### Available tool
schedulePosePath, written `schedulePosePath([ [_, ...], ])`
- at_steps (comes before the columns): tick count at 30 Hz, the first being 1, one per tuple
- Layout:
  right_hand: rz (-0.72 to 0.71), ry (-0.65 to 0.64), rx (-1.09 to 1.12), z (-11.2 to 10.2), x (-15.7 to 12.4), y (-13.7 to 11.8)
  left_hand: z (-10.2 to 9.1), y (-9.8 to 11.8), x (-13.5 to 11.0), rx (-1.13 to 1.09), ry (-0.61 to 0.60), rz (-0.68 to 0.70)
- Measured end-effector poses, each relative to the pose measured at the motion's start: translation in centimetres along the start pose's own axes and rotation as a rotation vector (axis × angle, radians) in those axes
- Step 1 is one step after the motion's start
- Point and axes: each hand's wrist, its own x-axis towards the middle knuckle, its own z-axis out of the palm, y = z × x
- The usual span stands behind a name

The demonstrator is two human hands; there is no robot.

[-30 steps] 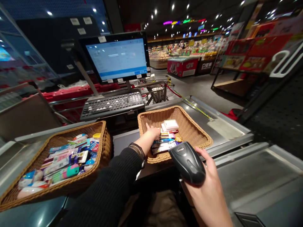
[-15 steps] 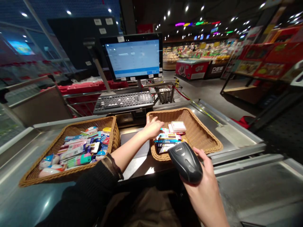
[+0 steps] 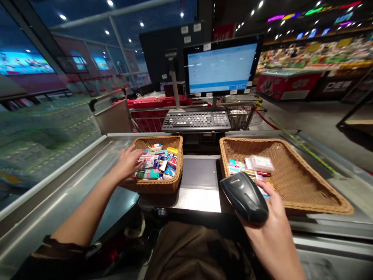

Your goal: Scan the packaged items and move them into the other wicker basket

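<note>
My right hand [image 3: 269,227] is wrapped round a black barcode scanner [image 3: 246,198], which is held up in front of the right wicker basket [image 3: 309,175]. In that basket lie a white box [image 3: 260,163] and several small colourful packs, partly covered by the scanner. My left hand [image 3: 128,163] reaches over the left side of the other wicker basket [image 3: 155,187], fingers stretched out, nothing seen in them. Beneath and beside its fingertips are several packed goods, among them a green and pink pack [image 3: 150,174] and a yellow one [image 3: 171,151]. Whether the fingertips touch a pack I cannot tell.
Between the baskets is a flat grey plate [image 3: 199,173] set in the metal counter [image 3: 201,198]. Behind it stand a keyboard [image 3: 196,120] and a lit monitor [image 3: 221,68]. Shopping trolleys [image 3: 148,118] are beyond, and a red freezer chest [image 3: 287,83] is at the back right.
My left hand has gone from the right basket across to the left one. The view has swung left. The scanner stays in my right hand.
</note>
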Motion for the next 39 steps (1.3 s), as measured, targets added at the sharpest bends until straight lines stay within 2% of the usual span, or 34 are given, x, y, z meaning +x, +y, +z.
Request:
schedulePosePath([
  [3,-0.05,-0.03,-0.018,0.5,0.4,-0.6,0.7,-2.7,-1.0,0.05,-0.086,-0.063],
  [8,-0.092,-0.063,-0.043,0.9,0.9,-1.5,2.2,-2.8,-0.8,0.061,-0.176,-0.043],
  [13,-0.064,-0.074,0.011,1.4,2.1,-3.0,2.7,-3.1,-0.8,0.03,-0.115,0.01],
  [18,-0.062,-0.092,0.036,2.0,3.8,-4.5,2.4,-3.6,-1.1,0.019,-0.113,0.018],
  [22,-0.095,-0.1,0.047,2.4,5.5,-5.3,1.3,-2.3,-1.0,-0.002,-0.052,0.059],
  [32,-0.159,-0.097,0.019,4.1,9.2,-7.1,-2.4,3.4,0.5,-0.031,0.099,0.211],
  [39,-0.216,-0.188,-0.006,5.6,9.6,-7.2,-2.8,5.7,1.7,-0.058,0.159,0.236],
])
